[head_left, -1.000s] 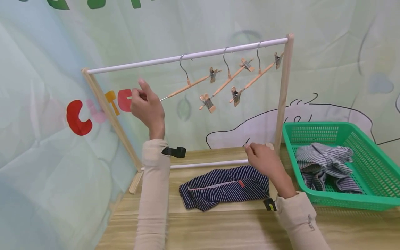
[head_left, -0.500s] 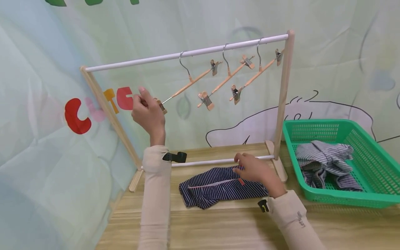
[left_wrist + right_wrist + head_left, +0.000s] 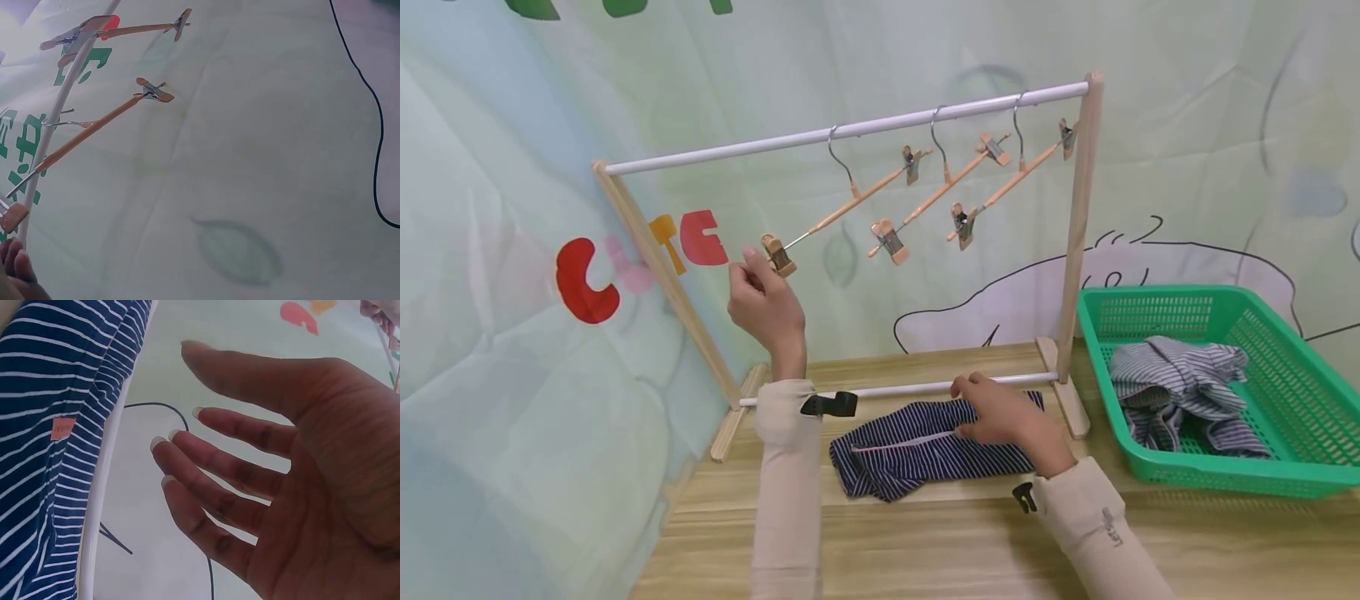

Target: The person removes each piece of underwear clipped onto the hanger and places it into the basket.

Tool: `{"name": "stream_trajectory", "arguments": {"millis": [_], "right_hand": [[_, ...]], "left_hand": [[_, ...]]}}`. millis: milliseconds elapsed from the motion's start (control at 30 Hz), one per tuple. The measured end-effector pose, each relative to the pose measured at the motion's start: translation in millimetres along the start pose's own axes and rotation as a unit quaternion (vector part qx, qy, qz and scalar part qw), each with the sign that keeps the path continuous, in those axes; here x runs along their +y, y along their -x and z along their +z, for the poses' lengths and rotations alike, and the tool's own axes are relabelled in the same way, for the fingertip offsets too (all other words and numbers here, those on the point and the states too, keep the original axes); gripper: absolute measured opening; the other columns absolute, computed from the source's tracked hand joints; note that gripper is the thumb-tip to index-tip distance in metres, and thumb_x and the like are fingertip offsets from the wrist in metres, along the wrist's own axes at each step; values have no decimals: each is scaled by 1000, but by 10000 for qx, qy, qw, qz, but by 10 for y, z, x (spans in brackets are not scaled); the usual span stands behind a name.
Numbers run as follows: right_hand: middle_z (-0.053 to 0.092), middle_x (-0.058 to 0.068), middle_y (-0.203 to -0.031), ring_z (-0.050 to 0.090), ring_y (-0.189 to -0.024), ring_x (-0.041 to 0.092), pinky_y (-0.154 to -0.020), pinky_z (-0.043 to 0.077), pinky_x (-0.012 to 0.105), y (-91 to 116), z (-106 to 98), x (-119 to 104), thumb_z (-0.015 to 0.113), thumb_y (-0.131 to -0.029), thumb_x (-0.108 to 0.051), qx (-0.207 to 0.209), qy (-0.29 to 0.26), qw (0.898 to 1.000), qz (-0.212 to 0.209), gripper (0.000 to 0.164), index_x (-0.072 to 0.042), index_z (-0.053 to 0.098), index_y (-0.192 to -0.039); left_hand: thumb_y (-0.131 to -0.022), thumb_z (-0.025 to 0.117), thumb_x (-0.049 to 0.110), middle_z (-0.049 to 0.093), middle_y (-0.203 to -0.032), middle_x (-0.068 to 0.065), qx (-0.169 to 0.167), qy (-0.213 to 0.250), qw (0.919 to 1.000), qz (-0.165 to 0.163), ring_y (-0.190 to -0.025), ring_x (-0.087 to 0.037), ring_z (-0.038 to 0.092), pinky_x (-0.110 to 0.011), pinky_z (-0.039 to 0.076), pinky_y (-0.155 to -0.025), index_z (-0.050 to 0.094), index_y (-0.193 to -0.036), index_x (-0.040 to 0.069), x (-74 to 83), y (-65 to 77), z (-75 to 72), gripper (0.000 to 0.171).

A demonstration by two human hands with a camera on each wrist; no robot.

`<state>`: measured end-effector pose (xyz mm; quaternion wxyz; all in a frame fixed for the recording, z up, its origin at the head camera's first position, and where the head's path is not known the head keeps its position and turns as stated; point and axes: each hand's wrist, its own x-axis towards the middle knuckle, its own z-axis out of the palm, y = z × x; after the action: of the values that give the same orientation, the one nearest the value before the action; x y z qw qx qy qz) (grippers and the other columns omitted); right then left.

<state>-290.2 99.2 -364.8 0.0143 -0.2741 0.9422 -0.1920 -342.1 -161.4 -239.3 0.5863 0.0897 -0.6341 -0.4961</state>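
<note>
My left hand (image 3: 767,304) is just below the left clip (image 3: 778,257) of a clip hanger (image 3: 835,215), its fingers loosely curled. It does not appear to grip the hanger, though the fingertips are partly hidden. In the left wrist view only some fingers (image 3: 19,259) show, close under that clip. My right hand (image 3: 1000,412) hovers over a navy garment (image 3: 910,450) with white stripes, laid folded on the table. The right wrist view has the hand's fingers (image 3: 219,494) spread and relaxed, holding nothing, with the garment (image 3: 50,475) and its small red label alongside.
Two more clip hangers (image 3: 955,187) hang from the white rail (image 3: 722,152) of a wooden rack (image 3: 1081,225), right of the first. Beside the rack stands a green basket (image 3: 1240,475) with grey striped clothes (image 3: 1180,375). A printed cloth backdrop (image 3: 850,50) rises behind.
My left hand has come down and slightly right, away from the hanger's end, uncovering its clip. My right hand has moved left and down from beside the rack to above the garment, its fingers loosening.
</note>
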Motion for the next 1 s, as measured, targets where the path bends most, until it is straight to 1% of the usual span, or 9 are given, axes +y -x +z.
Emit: {"name": "stream_trajectory", "arguments": {"millis": [133, 267, 433, 600, 733, 800, 867, 1000], "right_hand": [[54, 14, -122, 55, -101, 26, -83, 49, 46, -13, 41, -16, 75, -79, -30, -179, 77, 9998, 32, 52, -9, 53, -121], [53, 14, -124, 54, -103, 26, -85, 48, 46, -23, 80, -24, 75, -78, -30, -318, 87, 9994, 52, 57, -9, 51, -125], [53, 14, -124, 53, -107, 27, -88, 47, 47, -37, 112, -36, 76, -77, -29, -390, 122, 9992, -31, 61, -8, 50, -128], [50, 15, -130, 50, -112, 28, -91, 46, 48, -66, 176, -33, 78, -76, -29, -493, 129, 9986, 118, 64, -9, 49, -129], [46, 17, -136, 48, -116, 29, -92, 45, 49, -95, 239, -30, 79, -75, -30, -609, 153, 9978, 219, 71, -10, 45, -134], [45, 16, -137, 48, -117, 28, -91, 45, 49, -104, 263, -26, 79, -74, -31, -638, 182, 9974, 283, 74, -11, 43, -136], [45, 16, -138, 47, -118, 28, -93, 45, 49, -114, 281, -30, 80, -73, -31, -651, 206, 9971, 345, 77, -12, 43, -137], [46, 17, -138, 46, -119, 29, -94, 44, 49, -125, 315, -20, 81, -72, -32, -725, 206, 9965, 361, 79, -12, 42, -137]], "left_hand": [[-96, 42, 42, 36, -55, 1, 33, -47, 10000, 76, -54, -17, 37, -26, 23, -52, 42, -67, 17, -69, 91, -10, 39], [-96, 41, 43, 37, -55, 1, 41, -36, 9999, 88, -52, -16, 37, -26, 23, -52, 42, -68, 16, -107, 178, -25, 39], [-96, 41, 40, 38, -55, 2, 126, -39, 9999, 90, -50, -16, 35, -27, 23, -51, 39, -68, 18, -165, 263, -58, 36], [-97, 41, 39, 41, -55, 2, 52, -56, 9999, 147, -48, -17, 35, -28, 25, -50, 42, -68, 17, -223, 370, -61, 36], [-97, 42, 37, 42, -55, 2, 63, -39, 9999, 123, -48, -17, 36, -29, 26, -49, 44, -68, 15, -269, 461, -58, 37], [-97, 41, 38, 42, -55, 1, -6, -41, 9999, 104, -47, -18, 36, -29, 26, -49, 45, -69, 14, -291, 509, -55, 37], [-98, 41, 38, 40, -55, 0, -138, -88, 9997, 162, -47, -18, 35, -30, 26, -49, 46, -70, 12, -313, 559, -50, 38], [-98, 41, 36, 38, -54, -3, -472, -206, 9979, 401, -47, -20, 35, -33, 26, -47, 46, -71, 7, -365, 685, -15, 40]]}}
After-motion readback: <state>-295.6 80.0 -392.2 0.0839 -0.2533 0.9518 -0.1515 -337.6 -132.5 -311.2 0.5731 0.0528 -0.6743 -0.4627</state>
